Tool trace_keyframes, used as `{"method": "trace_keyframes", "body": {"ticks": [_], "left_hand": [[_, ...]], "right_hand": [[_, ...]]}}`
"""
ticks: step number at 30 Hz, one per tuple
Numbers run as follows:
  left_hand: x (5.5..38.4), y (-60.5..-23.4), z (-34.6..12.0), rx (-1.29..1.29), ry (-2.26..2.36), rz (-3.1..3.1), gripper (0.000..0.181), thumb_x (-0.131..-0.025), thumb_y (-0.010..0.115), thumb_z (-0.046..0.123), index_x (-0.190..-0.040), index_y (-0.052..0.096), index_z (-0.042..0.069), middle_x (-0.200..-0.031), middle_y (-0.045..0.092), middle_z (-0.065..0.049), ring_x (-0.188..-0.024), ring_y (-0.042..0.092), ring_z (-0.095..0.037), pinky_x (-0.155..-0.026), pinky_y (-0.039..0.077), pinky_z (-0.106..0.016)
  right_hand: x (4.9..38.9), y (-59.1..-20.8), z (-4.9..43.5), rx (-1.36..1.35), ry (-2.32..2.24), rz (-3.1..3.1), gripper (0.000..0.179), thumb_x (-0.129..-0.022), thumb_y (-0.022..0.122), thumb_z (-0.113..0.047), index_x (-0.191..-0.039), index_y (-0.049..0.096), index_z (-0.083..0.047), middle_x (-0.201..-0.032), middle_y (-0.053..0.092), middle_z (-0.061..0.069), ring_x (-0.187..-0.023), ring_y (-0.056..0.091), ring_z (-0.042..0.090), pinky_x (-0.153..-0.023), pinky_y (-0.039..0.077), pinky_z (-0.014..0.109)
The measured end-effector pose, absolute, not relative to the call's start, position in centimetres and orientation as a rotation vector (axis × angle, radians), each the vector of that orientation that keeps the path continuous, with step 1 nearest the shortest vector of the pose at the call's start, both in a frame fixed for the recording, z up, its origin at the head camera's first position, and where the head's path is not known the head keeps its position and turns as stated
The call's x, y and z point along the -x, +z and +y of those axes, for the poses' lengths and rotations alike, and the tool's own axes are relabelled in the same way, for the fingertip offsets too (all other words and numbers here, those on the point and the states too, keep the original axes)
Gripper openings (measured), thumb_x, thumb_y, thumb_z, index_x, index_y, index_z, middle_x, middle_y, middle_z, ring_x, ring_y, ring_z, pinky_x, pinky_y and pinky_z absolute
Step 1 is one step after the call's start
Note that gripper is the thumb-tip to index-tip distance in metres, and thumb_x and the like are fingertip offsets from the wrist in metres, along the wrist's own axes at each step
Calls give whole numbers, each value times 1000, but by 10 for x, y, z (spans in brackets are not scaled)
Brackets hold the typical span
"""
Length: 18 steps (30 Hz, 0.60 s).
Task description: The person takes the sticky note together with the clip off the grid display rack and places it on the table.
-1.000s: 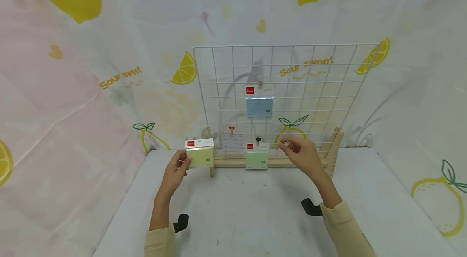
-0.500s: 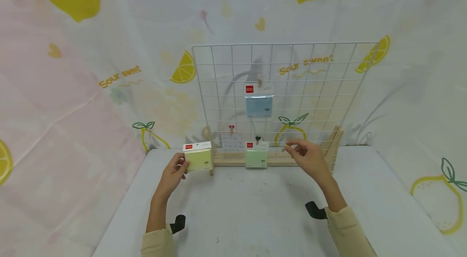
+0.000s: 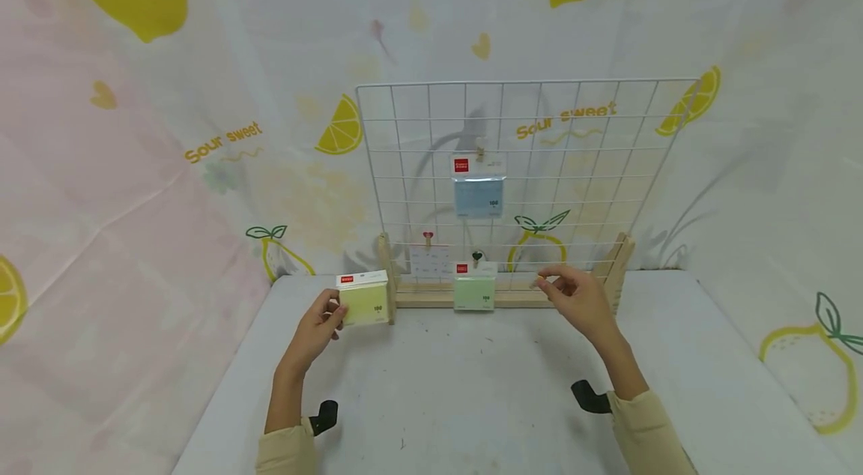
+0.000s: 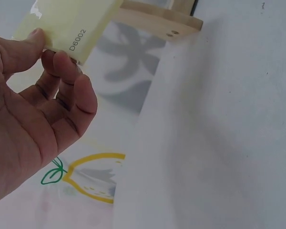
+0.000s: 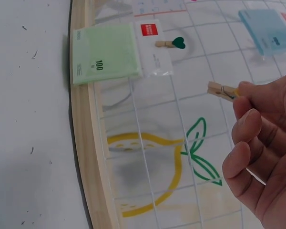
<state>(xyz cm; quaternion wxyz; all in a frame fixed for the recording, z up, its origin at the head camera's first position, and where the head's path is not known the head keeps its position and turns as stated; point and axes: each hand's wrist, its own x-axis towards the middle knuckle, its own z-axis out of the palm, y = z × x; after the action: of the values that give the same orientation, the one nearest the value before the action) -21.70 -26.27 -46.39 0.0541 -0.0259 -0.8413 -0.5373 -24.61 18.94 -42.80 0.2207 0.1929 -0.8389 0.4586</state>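
Observation:
My left hand (image 3: 317, 321) pinches a yellow sticky note pack (image 3: 364, 300) by its left edge, in front of the rack's left foot. The left wrist view shows the thumb on the pack's face and fingertips behind. Between thumb and forefinger, my right hand (image 3: 580, 300) holds a small wooden clothespin (image 5: 220, 90), its jaws pointing away from the fingers. On the white wire grid (image 3: 580, 190), a blue sticky note pack (image 3: 479, 197) hangs from a clip in the upper middle. Below it hangs a green sticky note pack (image 3: 474, 294) under a green heart clothespin (image 5: 178, 43).
A printed paper sheet (image 3: 430, 262) is clipped low on the grid with a red heart clothespin (image 3: 428, 237). A wooden base (image 3: 519, 300) with a foot at each end holds the grid on the white table (image 3: 445, 400). Lemon-print cloth (image 3: 270, 33) hangs behind.
My left hand has lowered the yellow sticky note pack slightly and drawn it a little left. My right hand, with the clothespin, has moved right and down, away from the green pack.

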Motion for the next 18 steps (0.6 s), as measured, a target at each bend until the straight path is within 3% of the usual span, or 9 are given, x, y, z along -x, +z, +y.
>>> {"method": "trace_keyframes", "body": {"ticks": [14,18], "left_hand": [[215,-472,-268,15,-1641,-2606,17,-102,55,13,-117,50,6,-90,54,-13,-77,53,-25,-61,49,-34],[214,-474,-270,-18,-1623,-2630,16,-102,55,13,-116,50,8,-90,54,-13,-79,54,-28,-63,50,-36]], "right_hand": [[243,-438,210,-469,1299,-2420,12,-90,73,-10,-102,73,-6,-67,64,-2,-52,51,11,-44,41,27],[241,-442,216,-457,1279,-2445,13,-90,73,-10,-102,73,-5,-68,63,-2,-51,50,11,-44,40,27]]}}
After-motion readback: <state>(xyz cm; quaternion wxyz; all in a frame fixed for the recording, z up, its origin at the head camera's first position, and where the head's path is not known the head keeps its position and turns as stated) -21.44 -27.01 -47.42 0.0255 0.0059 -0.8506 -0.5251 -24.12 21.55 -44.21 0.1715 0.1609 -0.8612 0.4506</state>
